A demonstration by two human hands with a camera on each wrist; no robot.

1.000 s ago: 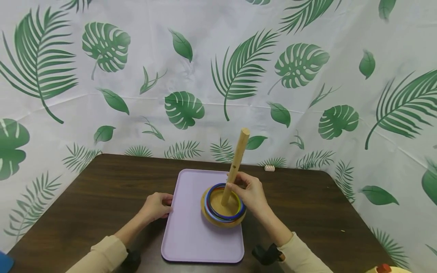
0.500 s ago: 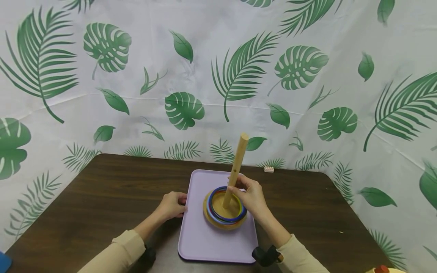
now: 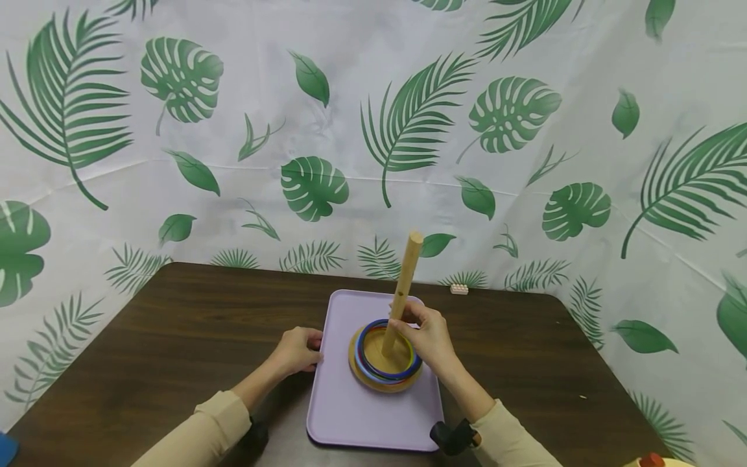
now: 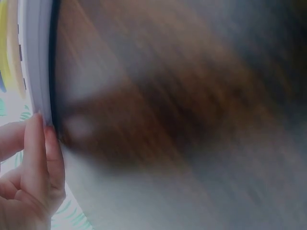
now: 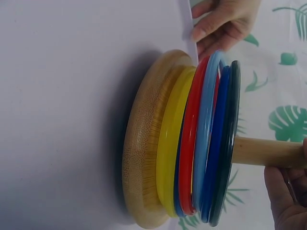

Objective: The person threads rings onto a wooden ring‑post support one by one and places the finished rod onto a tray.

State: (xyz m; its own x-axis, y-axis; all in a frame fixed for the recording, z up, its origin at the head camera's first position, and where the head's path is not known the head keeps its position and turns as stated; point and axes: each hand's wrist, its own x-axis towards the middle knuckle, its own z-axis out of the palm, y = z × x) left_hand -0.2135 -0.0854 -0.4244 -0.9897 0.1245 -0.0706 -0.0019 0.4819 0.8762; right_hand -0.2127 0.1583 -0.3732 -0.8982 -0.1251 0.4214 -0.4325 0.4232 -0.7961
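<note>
**Both hands engaged at tray and ring stacker**

Backdrop: a white curtain (image 3: 373, 117) printed with green leaves encloses the far and side limits of the scene.

Table (image 3: 146, 337): dark brown wood grain, carrying all items noted below.

Tray (image 3: 350, 415): lilac, rectangular, rounded corners, lying flat on the table near the centre, long side running near to far.

Ring stacker: a round wooden base (image 3: 382, 384) stands on the far right part of the tray. A wooden peg (image 3: 405, 279) rises from its centre, leaning slightly to the right in the head view. Coloured rings (image 3: 373, 375) lie stacked on the base around the peg; the right wrist view shows yellow lowest, then red, light blue, blue and a dark ring on top.

Right hand (image 3: 428, 334): fingers curled round the lower part of the peg, just above the rings, gripping it.

Left hand (image 3: 297, 350): at the left edge of the tray, fingers curled and fingertips (image 4: 36, 143) touching the tray rim; the left wrist view is blurred, but the thumb and fingers appear to pinch the edge.

Small item: a pale toy brick (image 3: 459, 289) sits on the table at the far edge, well apart from the tray.
</note>
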